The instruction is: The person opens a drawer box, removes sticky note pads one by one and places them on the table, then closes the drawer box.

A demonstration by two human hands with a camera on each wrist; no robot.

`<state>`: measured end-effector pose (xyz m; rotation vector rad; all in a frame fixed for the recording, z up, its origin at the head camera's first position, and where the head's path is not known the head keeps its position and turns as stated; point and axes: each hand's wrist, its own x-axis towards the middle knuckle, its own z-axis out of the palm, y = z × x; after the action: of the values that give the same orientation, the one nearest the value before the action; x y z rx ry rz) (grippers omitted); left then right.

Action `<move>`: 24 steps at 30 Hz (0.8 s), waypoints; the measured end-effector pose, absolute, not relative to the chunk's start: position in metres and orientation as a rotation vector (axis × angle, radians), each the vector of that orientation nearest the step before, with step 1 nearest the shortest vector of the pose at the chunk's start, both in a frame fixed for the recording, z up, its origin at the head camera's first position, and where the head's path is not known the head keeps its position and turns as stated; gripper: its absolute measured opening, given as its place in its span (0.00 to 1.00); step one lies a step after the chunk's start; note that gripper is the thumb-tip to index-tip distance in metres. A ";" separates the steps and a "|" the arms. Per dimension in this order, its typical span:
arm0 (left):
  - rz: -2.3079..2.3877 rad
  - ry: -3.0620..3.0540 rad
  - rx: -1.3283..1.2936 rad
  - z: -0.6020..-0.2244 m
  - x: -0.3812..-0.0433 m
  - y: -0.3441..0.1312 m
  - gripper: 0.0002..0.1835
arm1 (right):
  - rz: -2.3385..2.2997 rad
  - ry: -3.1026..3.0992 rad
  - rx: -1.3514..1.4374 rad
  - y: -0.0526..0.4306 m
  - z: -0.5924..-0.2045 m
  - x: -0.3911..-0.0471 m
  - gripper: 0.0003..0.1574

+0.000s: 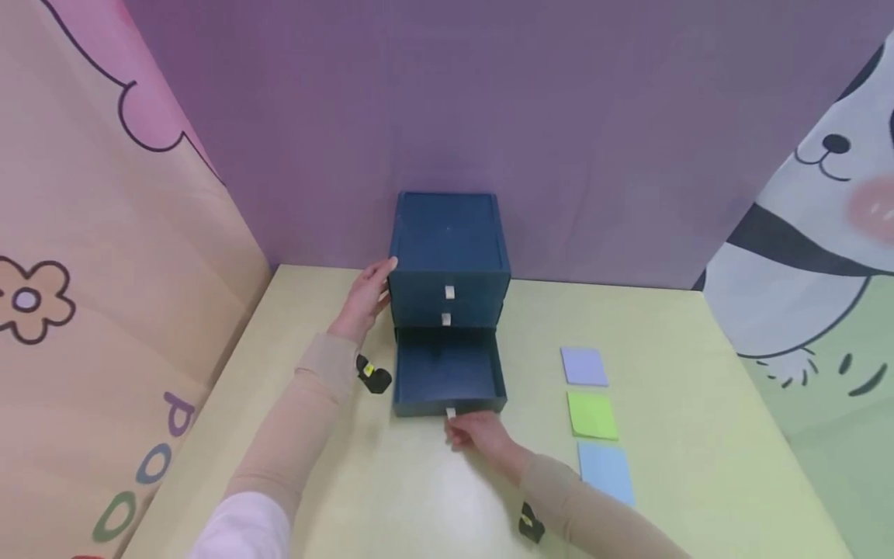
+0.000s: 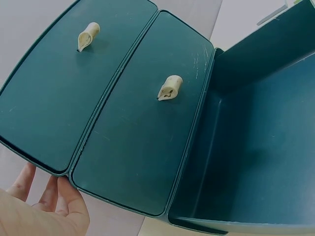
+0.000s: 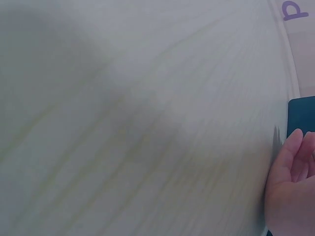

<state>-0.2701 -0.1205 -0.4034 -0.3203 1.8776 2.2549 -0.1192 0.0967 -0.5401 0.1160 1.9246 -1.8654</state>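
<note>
A dark blue-green drawer unit (image 1: pixel 448 233) stands against the back wall, with its bottom drawer (image 1: pixel 419 408) pulled out toward me. The two upper drawers are closed, and each has a pale loop-shaped pull tab (image 2: pixel 170 88). My left hand (image 1: pixel 365 301) rests on the unit's left side, the fingertips (image 2: pixel 49 194) touching its edge near the front. Down at the bottom drawer's front, my right hand (image 1: pixel 485 435) pinches the small white pull tab (image 1: pixel 450 412). The right wrist view catches only part of this hand at its right edge; the tab is hidden there.
Right of the drawer unit, a purple sticky-note pad (image 1: pixel 584 366), a green one (image 1: pixel 592 415) and a blue one (image 1: pixel 606 472) lie in a column on the pale yellow table (image 1: pixel 698 404). Printed cloth walls border the table at the left, back and right.
</note>
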 end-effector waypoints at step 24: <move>2.303 1.847 -0.322 -0.401 -0.272 -0.119 0.30 | -1.881 1.928 0.192 0.093 -0.537 -0.124 0.18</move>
<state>-0.2723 -0.1186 -0.4009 -0.3219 1.8469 2.3030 -0.1241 0.0927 -0.5366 0.1925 1.9283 -1.8813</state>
